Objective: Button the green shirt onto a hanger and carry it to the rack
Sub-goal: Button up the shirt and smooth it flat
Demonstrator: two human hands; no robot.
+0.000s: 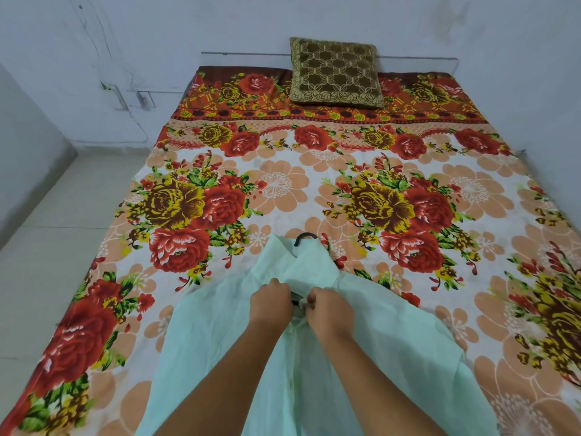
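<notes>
Both hands are up near the top of the shirt [220, 357], close together and almost touching. The left hand [271, 305] has its fingers curled down into the cloth on its side of the front opening. The right hand [328, 309] pinches the other edge of the opening with bent fingers. A small dark bit shows in the gap between them, too small to tell what it is.

The shirt is pale green. It lies spread out on the sheet [283, 184], front side up, with the neck pointing away from the person. Its bottom part runs out of view. Below the hands, the two front edges meet in a line down the middle.

The hanger [304, 238] is inside the shirt. Only its black hook sticks out past the collar and lies on the sheet.

The sheet has big red and yellow flowers on it. A brown and gold pillow [334, 73] leans on the white wall [157, 33] at the far end. A pale floor [47, 240] is on the left.
</notes>
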